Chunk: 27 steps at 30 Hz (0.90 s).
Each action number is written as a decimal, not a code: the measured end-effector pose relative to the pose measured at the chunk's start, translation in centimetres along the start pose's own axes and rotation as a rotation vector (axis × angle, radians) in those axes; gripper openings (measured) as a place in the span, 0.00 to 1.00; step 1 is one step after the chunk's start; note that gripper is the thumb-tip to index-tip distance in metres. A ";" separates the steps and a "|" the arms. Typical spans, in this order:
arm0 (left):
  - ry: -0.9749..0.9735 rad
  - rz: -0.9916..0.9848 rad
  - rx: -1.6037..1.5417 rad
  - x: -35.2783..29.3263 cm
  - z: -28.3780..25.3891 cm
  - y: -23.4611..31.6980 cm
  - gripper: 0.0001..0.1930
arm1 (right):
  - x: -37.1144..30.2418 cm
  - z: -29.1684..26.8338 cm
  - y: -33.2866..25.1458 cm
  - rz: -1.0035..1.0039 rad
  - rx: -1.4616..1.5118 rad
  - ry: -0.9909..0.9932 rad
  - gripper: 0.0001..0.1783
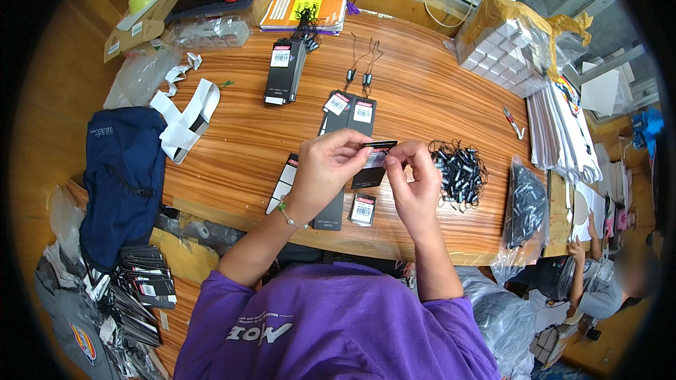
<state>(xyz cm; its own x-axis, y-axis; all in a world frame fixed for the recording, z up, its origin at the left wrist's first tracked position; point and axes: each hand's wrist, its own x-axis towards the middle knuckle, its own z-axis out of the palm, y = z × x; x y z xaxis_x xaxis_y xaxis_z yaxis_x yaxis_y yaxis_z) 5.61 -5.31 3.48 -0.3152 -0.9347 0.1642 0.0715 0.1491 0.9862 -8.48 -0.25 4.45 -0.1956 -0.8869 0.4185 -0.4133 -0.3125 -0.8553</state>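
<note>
Both hands meet over the middle of the table, pinching a small black card, apparently a hang tag, at its top edge. My left hand grips its left side between thumb and fingers; my right hand closes on its right side. Part of the card is hidden by the fingers. Just beyond lie two black hang tags with white stickers and looped cords. A small stack of cards sits below the hands. To the right is a heap of black tag strings.
A bundle of black hang tags lies at the back. Pliers, a paper stack and a plastic bag of black strings are on the right. At left lie a navy cloth bag and white paper strips.
</note>
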 end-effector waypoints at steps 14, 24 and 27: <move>-0.033 0.005 -0.003 -0.2 0.2 0.4 0.05 | 0.1 0.2 0.7 -0.037 -0.039 -0.018 0.05; -0.019 0.048 0.026 -0.5 0.5 0.4 0.05 | -0.2 0.7 1.6 0.064 0.150 -0.003 0.06; -0.017 0.120 0.108 -0.6 0.8 1.1 0.06 | 0.0 0.7 1.4 0.049 0.124 0.020 0.05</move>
<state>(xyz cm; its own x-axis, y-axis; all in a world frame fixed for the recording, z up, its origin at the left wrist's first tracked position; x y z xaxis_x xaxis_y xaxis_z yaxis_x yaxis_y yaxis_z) 5.09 -4.34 4.50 -0.3264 -0.9028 0.2800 0.0078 0.2937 0.9559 -8.42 -0.93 3.02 -0.2309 -0.8954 0.3806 -0.2897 -0.3102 -0.9054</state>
